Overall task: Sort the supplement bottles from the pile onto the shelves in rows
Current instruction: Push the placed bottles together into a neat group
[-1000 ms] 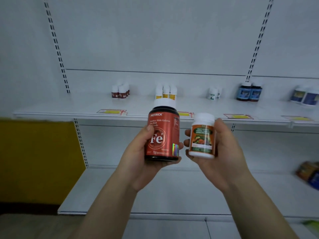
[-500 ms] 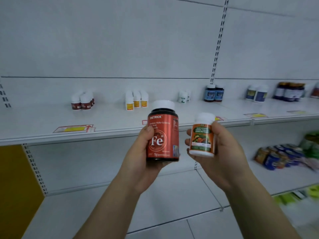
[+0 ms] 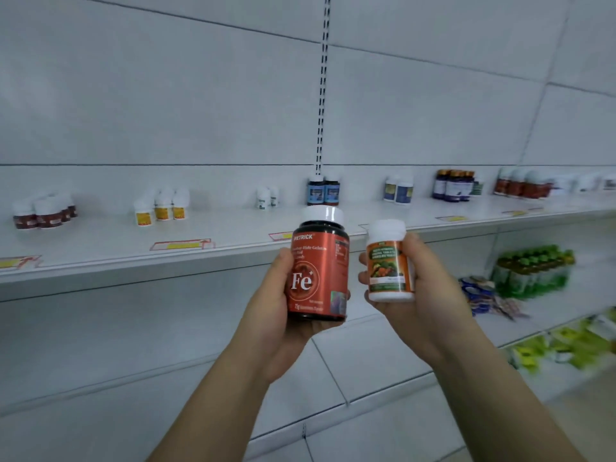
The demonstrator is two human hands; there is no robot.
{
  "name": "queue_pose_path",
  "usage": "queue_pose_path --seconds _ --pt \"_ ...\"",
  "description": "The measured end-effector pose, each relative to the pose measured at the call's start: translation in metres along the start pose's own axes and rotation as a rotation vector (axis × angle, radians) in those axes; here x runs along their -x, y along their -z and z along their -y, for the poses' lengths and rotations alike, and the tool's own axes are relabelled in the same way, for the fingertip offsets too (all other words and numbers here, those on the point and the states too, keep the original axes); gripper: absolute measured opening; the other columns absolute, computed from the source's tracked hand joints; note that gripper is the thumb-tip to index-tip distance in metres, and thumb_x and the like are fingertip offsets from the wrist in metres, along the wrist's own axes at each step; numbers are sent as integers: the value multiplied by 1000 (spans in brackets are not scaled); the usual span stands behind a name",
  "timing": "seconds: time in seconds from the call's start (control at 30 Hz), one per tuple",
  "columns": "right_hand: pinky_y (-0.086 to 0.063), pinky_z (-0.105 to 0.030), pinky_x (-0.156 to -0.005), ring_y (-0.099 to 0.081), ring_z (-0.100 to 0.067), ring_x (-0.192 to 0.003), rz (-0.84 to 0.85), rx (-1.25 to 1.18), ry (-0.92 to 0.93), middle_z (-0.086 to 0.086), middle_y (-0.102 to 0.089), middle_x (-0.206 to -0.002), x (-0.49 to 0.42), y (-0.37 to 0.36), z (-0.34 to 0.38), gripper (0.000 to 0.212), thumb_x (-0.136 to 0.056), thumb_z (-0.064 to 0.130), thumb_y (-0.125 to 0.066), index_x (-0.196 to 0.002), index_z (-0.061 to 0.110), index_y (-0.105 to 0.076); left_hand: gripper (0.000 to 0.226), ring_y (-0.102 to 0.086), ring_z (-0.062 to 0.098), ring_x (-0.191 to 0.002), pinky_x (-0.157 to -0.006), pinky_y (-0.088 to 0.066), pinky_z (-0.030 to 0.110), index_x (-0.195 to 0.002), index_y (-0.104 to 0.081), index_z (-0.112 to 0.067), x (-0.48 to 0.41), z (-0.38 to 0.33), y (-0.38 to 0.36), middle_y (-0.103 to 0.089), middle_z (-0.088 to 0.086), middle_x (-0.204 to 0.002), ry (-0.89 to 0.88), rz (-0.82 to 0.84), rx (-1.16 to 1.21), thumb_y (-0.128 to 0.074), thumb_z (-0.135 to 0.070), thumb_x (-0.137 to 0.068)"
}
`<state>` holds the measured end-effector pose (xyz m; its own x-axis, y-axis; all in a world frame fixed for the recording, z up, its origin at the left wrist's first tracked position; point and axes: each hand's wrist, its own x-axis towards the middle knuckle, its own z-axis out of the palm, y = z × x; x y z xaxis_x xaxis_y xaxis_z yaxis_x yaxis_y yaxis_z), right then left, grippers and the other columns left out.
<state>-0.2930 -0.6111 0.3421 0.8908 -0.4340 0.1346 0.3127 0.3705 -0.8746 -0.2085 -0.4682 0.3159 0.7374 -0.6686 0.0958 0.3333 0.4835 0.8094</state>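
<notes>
1. At frame centre, the left hand (image 3: 273, 315) holds the larger bottle (image 3: 318, 275) upright. Just right of it, apart, the right hand (image 3: 430, 295) holds the smaller bottle (image 3: 388, 265).
2. Behind both, the upper shelf (image 3: 100, 258) crosses the frame, with bottle groups (image 3: 163, 208) standing along its back.
3. Below it lies the lower shelf (image 3: 366, 358), and packaged goods (image 3: 533, 271) sit at middle right.

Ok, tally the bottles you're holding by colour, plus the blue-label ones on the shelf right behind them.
Red bottle: 1, in the left hand
White bottle with orange label: 1, in the right hand
Blue-label bottles: 2 showing on the shelf
Total: 4
</notes>
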Motion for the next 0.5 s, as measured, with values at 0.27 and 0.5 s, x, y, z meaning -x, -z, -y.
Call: queue_pose_path --seconds 0.27,0.5 --pt "-53 -34 -65 -66 -21 -74 -209 52 68 -13 -68 -95 19 127 79 72 -61 58 -57 -119 15 -58 71 -70 30 -83 -59 -56 37 -118 -56 -14 -50 87 -113 -70 17 -100 0 77 30 -71 -43 -54" --pt "-52 -30 -61 -63 -14 -68 -226 252 202 -3 -66 -81 4 214 123 49 -65 45 -63 -106 18 -59 61 -70 31 -83 -58 -56 37 -114 -56 -14 -111 144 -181 -72 15 -94 66 207 11 -67 -41 -60"
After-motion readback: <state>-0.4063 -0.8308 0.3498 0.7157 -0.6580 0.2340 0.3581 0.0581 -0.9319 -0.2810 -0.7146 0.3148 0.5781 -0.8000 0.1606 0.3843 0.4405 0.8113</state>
